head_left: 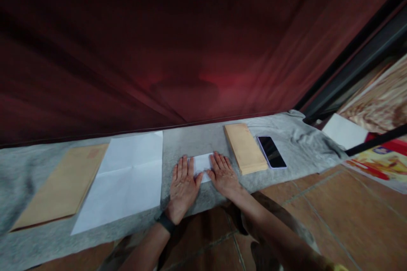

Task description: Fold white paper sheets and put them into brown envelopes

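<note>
Circling the left wrist: one dark band (166, 222). Left hand (183, 184): palm down, fingers extended, gripping nothing, laid on the left end of the small white paper (202, 164). Right hand (224, 175): likewise flat and ungripping, on the right end; thumb tips close together.

Small white paper, one, apparently folded: on the grey cloth (190, 142), beneath and between both hands. Handling, as judged: very light; limp singly, stiffer where layered; not brittle, but easily creased or torn; liable to shift unless pressed. Soft backing may blunt a crease. Best hold: thumb and forefinger at each short end; one corner alone would probably let it sag.

Leftward: one large white sheet (130, 178), creased across, probably floppy, best lifted by two corners; alongside it, large brown envelopes (66, 182), reddish mark at the far corner.

Rightward: narrow brown envelopes (247, 148), stacked, count unclear; just beside, one phone (272, 152), dark screen up.

Farthest: dark red curtain (190, 51), hanging beyond the cloth.
</note>
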Action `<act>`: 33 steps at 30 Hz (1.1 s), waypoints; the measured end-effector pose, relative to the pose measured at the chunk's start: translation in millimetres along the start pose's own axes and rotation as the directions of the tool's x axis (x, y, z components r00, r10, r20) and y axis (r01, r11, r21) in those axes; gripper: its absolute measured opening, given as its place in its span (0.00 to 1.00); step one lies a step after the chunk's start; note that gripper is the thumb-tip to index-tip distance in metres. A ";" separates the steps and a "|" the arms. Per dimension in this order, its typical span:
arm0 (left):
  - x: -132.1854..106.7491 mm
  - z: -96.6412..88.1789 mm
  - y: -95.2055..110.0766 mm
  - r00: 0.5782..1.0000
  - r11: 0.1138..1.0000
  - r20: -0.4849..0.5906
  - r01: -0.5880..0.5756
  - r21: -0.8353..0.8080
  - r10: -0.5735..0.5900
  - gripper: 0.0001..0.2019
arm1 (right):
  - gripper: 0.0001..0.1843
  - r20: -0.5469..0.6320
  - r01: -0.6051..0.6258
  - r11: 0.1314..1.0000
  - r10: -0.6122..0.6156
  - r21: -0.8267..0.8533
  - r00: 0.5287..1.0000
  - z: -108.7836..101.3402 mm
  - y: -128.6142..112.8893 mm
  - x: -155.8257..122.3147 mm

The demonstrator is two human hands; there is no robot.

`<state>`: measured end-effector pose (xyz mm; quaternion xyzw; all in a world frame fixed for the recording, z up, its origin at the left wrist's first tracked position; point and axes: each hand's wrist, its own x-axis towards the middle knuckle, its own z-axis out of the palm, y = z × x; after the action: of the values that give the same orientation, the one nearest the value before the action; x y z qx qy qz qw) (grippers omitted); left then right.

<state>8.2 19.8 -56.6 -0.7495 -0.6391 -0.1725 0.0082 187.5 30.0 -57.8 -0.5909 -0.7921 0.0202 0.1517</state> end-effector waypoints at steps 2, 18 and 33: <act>0.7 -1.5 0.5 1.000 1.000 0.022 0.002 0.008 -0.002 0.33 | 0.31 -0.010 0.011 1.000 -0.011 0.019 1.000 -1.8 -3.4 -0.4; -8.5 -3.2 -12.1 0.999 0.992 0.023 -0.028 0.124 0.025 0.32 | 0.31 0.059 0.034 0.999 -0.035 0.016 0.998 -0.1 0.1 -5.4; -54.1 -20.3 -1.4 0.953 0.953 -0.018 -0.302 -0.030 0.302 0.30 | 0.31 0.039 0.051 0.998 -0.050 -0.032 0.998 0.2 -1.1 -7.0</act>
<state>-4.9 -36.4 -52.3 -0.8373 -0.5140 -0.1846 0.0266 188.3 23.1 -59.3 -0.5726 -0.8098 0.0146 0.1274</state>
